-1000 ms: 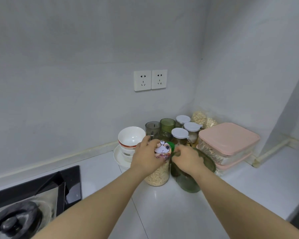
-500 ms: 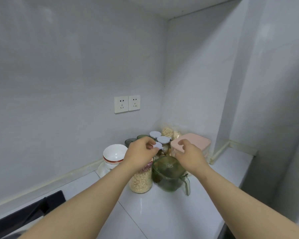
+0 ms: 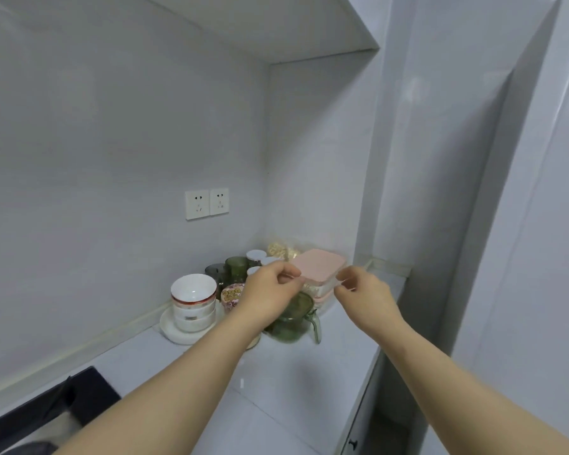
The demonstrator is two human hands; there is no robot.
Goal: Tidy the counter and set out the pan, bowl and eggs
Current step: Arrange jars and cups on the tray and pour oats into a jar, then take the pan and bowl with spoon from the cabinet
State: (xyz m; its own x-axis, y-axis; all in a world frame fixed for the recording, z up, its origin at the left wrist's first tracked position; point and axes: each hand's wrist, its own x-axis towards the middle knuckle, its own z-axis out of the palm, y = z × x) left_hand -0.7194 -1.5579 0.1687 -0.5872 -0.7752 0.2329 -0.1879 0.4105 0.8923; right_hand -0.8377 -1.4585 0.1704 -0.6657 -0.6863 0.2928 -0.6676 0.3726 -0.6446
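Note:
A stack of white bowls (image 3: 194,290) with red rims stands on a white plate (image 3: 178,334) by the back wall. In the counter's corner, two clear boxes with pink lids are stacked. My left hand (image 3: 270,290) and my right hand (image 3: 362,293) are raised to the upper pink-lidded box (image 3: 319,264), one on each side, and the fingertips pinch its near corners. No pan or eggs are in view.
A green glass pitcher (image 3: 293,326) and a jar with a patterned lid (image 3: 232,295) stand under my left forearm. Green glasses (image 3: 235,266) and white-lidded jars (image 3: 255,255) crowd the corner. The black stove (image 3: 46,408) is at lower left. The counter's edge (image 3: 372,366) drops off at right.
Both hands left the jar and pitcher, rose and moved back to the pink-lidded box. The view has tilted up and right.

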